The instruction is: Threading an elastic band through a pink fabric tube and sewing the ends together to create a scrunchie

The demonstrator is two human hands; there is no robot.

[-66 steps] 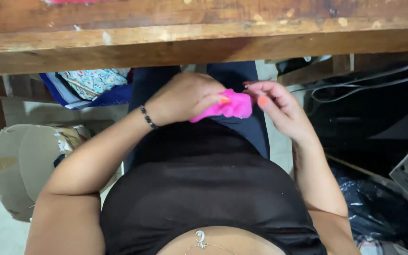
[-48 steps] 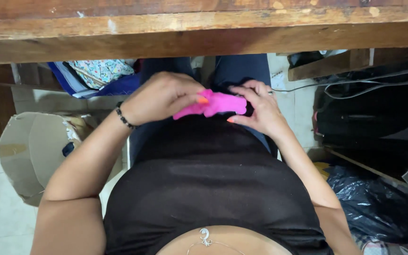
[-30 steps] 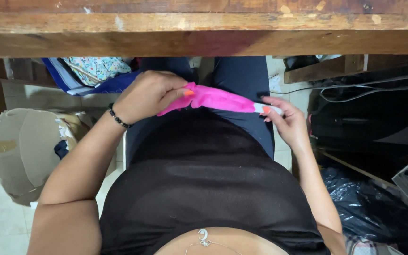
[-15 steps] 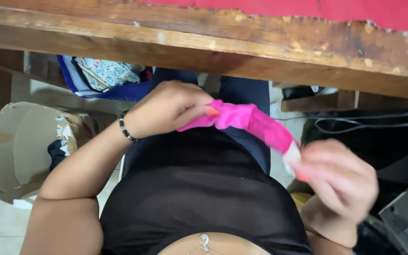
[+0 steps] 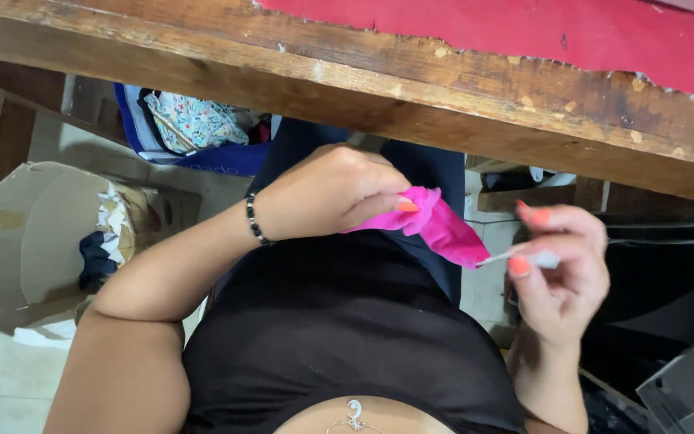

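With the left hand (image 5: 327,193) clamped on the pink fabric (image 5: 435,225) below the table (image 5: 411,88) edge, right-hand fingers (image 5: 524,261) at three o'clock should stay pinched on the white thread end (image 5: 536,259), probably pulling steadily, not jerking

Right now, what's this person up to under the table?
A seated person is working in their lap, just below the edge of a worn wooden table with a red top. The left hand grips a bright pink piece of material. The right hand pinches a small pale thing, too blurred to identify, with a thin light strand running from it to the pink piece. A cardboard box of scraps sits on the floor beside them.
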